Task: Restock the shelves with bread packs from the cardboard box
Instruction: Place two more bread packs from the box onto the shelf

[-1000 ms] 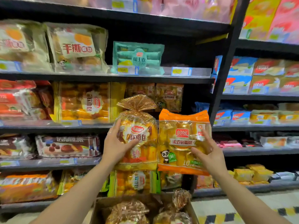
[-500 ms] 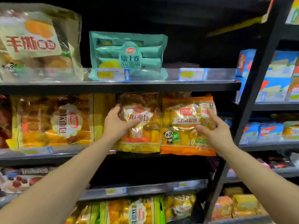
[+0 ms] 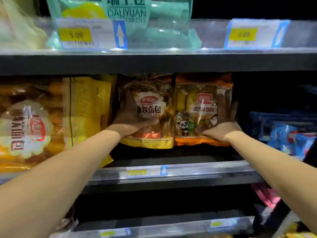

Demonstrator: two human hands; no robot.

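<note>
Shelf restock | left hand (image 3: 135, 121) grips yellow pack (image 3: 151, 107), right hand (image 3: 221, 132) grips orange pack (image 3: 204, 107), fingers curled round the lower edges | packs upright, side by side and touching, well inside the middle shelf (image 3: 171, 171) | advice: seat both bottoms flat, labels forward, then release.

Soft-bread pack (image 3: 151, 107) & panda pack (image 3: 204, 109) side by side, touching, inside mid shelf (image 3: 171, 172) bay, back from front rail. L hand (image 3: 130, 122) grips soft-bread pack's L side; R hand (image 3: 221, 131) grips panda pack's R side. Big pack (image 3: 34, 124) to L. Roll pack (image 3: 127, 18) on upper shelf (image 3: 154, 63) above.
</note>
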